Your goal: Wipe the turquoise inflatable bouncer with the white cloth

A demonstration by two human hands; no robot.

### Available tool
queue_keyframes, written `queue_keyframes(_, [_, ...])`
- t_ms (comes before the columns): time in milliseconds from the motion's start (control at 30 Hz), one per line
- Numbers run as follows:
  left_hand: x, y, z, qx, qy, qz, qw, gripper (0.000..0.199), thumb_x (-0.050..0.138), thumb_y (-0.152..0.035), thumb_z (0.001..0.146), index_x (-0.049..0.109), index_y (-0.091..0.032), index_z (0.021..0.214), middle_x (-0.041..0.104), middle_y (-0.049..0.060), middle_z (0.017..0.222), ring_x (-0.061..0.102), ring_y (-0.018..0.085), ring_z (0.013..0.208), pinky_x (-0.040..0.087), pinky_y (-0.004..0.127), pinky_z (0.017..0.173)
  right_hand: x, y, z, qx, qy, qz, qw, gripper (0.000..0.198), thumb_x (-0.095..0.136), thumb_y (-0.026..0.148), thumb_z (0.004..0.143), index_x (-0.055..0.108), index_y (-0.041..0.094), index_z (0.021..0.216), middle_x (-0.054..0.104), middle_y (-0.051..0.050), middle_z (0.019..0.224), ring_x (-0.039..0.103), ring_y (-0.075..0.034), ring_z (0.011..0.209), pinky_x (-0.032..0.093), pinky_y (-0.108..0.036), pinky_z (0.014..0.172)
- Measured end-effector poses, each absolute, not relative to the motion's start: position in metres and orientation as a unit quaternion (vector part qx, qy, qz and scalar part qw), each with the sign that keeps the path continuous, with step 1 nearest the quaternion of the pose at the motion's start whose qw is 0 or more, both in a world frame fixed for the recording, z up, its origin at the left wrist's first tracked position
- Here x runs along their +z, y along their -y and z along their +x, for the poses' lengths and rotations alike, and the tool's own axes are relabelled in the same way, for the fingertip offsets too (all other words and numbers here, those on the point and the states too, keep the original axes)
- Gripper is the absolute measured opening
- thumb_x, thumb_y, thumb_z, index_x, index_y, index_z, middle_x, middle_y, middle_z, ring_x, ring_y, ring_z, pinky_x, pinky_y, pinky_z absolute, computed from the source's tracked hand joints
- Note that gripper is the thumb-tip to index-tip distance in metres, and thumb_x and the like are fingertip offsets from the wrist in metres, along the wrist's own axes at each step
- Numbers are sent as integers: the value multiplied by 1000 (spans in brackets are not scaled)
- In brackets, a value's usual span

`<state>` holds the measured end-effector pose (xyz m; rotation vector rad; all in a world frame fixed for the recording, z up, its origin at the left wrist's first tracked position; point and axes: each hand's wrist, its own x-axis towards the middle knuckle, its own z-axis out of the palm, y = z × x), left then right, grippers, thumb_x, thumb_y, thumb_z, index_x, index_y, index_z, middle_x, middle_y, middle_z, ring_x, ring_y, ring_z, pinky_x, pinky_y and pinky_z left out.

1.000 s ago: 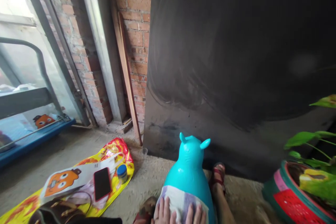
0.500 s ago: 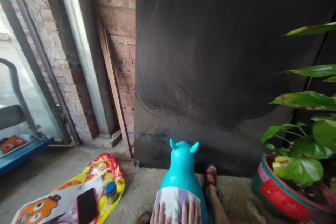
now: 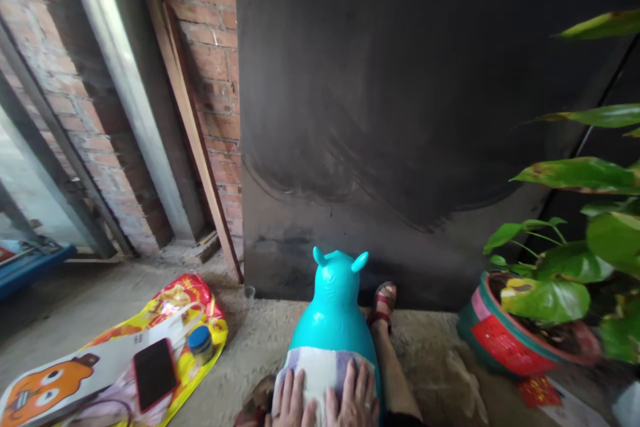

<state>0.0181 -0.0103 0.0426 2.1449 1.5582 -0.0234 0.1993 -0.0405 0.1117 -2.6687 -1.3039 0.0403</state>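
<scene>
Taking the toy as the clock's centre, one big dark panel (image 3: 400, 113) fills 12 o'clock, and one potted plant, in a green and red pot (image 3: 515, 343), stands near 3 o'clock. One turquoise inflatable toy (image 3: 333, 327) with two ears (image 3: 361, 261) sits upright on the concrete floor (image 3: 420, 333), just beside the panel. Well apart at 9 o'clock lies one yellow and red plastic sheet (image 3: 173, 300), with one white bag (image 3: 113, 357) on it.

One cloth (image 3: 323, 373), striped white and purple, lies over the toy's 6 o'clock side. Two feet show, in reddish sandals (image 3: 384, 297), at 2 and about 8 o'clock, the latter partly cut off. Two hands rest flat on the cloth, the left hand (image 3: 290, 400) towards 7 o'clock, the right hand (image 3: 353, 397) towards 5, fingers extended, neither grip closing on anything.

The step in hand seems to be pressing or wiping; any next move calls for steady palms so that the cloth does not slip on the smooth skin.

Smaller still: one phone (image 3: 155, 375), one blue-lidded jar (image 3: 200, 345), both near 9 o'clock, and one clear cup (image 3: 249, 291) at 10
</scene>
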Motion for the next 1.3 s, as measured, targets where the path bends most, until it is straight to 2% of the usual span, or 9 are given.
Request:
queue_keyframes(100, [62, -8, 34, 0, -542, 795, 271, 58, 30, -38, 92, 23, -25, 148, 11, 2, 160, 9, 23, 149, 31, 50, 115, 78, 45, 178, 39, 411, -906, 91, 64, 37, 49, 94, 37, 10, 145, 35, -16, 152, 36, -34, 139, 42, -48, 107])
queue_keyframes(233, [80, -24, 51, 14, -519, 812, 266, 57, 27, -35, 94, 18, -25, 150, 4, 0, 162, -1, 20, 150, 25, 50, 118, 64, 29, 187, 56, 410, -900, 138, 68, 28, 52, 96, 20, 11, 150, 18, -13, 158, 18, -30, 146, 33, -48, 114])
queue_keyframes(400, [86, -15, 44, 17, -520, 807, 279, 57, 25, -35, 95, 18, -22, 150, 5, 2, 162, 0, 21, 150, 24, 50, 119, 67, 50, 168, 64, 385, -914, 109, 66, 29, 48, 96, 25, 9, 149, 23, -17, 156, 25, -33, 144, 37, -49, 111])
queue_keyframes(467, [84, -2, 33, 12, -520, 809, 274, 56, 23, -36, 95, 19, -23, 150, 5, 1, 161, 2, 21, 150, 23, 51, 119, 70, 68, 157, 56, 386, -914, 108, 63, 33, 47, 94, 37, 9, 144, 33, -19, 152, 34, -36, 139, 41, -51, 107])
queue_keyframes(633, [65, 35, 5, -16, -510, 829, 228, 56, 38, -38, 90, 31, -30, 145, 19, -2, 157, 22, 21, 147, 33, 46, 115, 92, 58, 196, 36, 413, -899, 143, 48, 38, 56, 95, 58, 26, 126, 53, -5, 137, 45, -32, 130, 43, -50, 106])
queue_keyframes(767, [57, 40, 4, 17, -511, 840, 184, 54, 38, -34, 89, 33, -30, 143, 23, 0, 155, 28, 23, 145, 36, 49, 111, 94, 27, 234, 28, 406, -901, 151, 46, 40, 54, 96, 56, 22, 124, 52, -3, 135, 46, -30, 127, 41, -50, 107])
queue_keyframes(900, [71, 17, 24, -18, -501, 839, 213, 54, 32, -33, 92, 26, -30, 146, 15, 0, 158, 16, 23, 148, 31, 54, 114, 72, 32, 219, 53, 395, -904, 151, 53, 43, 56, 93, 51, 22, 133, 48, -9, 142, 47, -29, 128, 43, -50, 106])
queue_keyframes(1100, [99, -27, 63, -2, -500, 828, 253, 55, 25, -34, 97, 13, -27, 150, 1, -1, 161, -3, 21, 149, 22, 54, 119, 64, 20, 209, 98, 402, -893, 174, 66, 24, 51, 96, 17, 15, 151, 19, -8, 159, 20, -26, 146, 33, -48, 114])
queue_keyframes(1300, [90, -21, 51, 10, -497, 830, 254, 55, 29, -32, 96, 17, -26, 149, 5, 1, 161, 0, 21, 149, 22, 50, 120, 48, 40, 187, 70, 367, -908, 192, 67, 26, 50, 94, 27, 10, 148, 27, -13, 156, 28, -32, 143, 38, -53, 109])
